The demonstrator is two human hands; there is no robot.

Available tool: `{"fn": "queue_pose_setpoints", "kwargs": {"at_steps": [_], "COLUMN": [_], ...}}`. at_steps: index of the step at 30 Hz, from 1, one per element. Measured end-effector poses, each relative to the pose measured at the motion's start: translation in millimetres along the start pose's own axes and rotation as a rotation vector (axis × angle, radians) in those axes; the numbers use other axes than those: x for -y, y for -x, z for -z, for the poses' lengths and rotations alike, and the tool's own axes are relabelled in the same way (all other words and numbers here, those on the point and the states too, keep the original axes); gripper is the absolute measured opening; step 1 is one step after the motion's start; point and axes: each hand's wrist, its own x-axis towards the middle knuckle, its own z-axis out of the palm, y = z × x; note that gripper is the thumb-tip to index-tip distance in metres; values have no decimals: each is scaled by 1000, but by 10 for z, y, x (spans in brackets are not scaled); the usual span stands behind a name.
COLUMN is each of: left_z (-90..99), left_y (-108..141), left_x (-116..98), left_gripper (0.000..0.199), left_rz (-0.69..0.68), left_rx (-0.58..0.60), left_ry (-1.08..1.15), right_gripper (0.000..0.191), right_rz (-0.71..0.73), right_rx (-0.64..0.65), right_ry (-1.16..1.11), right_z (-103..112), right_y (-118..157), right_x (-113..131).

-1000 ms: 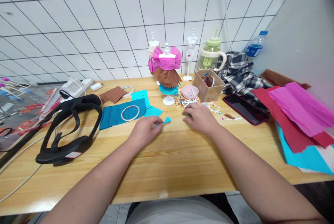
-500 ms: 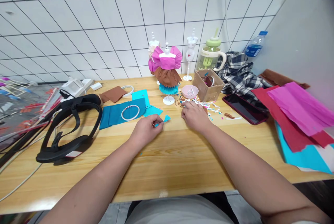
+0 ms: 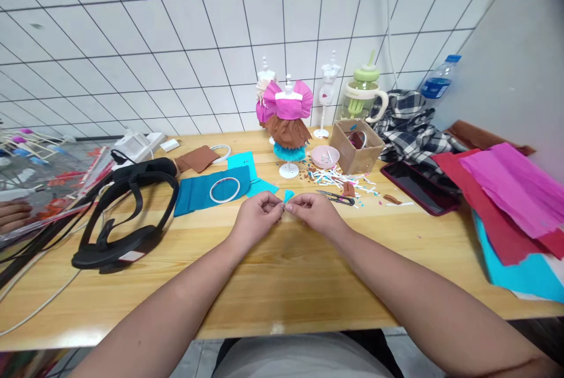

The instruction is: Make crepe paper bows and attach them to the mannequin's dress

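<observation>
A small blue paper piece (image 3: 288, 196) shows between the fingertips of my left hand (image 3: 259, 213) and my right hand (image 3: 315, 211), which meet over the table. Both hands pinch at its lower end. Black snips (image 3: 337, 197) lie just behind my right hand. Beyond stands a small dress form (image 3: 288, 113) with a pink top, a brown layer and a blue frilled hem. White and coloured paper scraps (image 3: 335, 177) are spread near a pink dish (image 3: 325, 157). Folded teal paper (image 3: 194, 193) with a white tape ring (image 3: 224, 190) on it lies to the left.
A black headset (image 3: 127, 243) sits at left, a cardboard box (image 3: 358, 149) and green-lidded jug (image 3: 363, 96) behind. At right are a phone (image 3: 420, 187) and coloured paper sheets (image 3: 520, 190). Another person's hand (image 3: 14, 216) shows at the far left.
My right hand has moved left and forward from the scraps to the blue piece, uncovering the snips. The view has shifted slightly, and another person's hand now shows at left.
</observation>
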Motion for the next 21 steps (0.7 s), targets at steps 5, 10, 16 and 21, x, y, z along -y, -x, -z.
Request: {"fn": "queue_pose_setpoints", "kwargs": {"at_steps": [5,10,16,21], "left_z": [4,12,23,19], "left_y": [16,16,37,41], "left_x": [-7,6,-43,-59], "left_gripper": [17,17,18,23], "left_rz": [-32,-44,-40,-53], "left_rx": [6,10,25,18], "left_ry": [-20,-4,23,71], "right_gripper": [30,27,26,25], "right_rz": [-25,-15,-38,14], "right_rx": [-33,-41,-45,-115], "right_ry": [-37,-42,-150,-83], "right_z": [-18,-45,-78,-82], "right_y": [-21,-6,-3,-2], "right_x": [-55,-32,-27,-42]}}
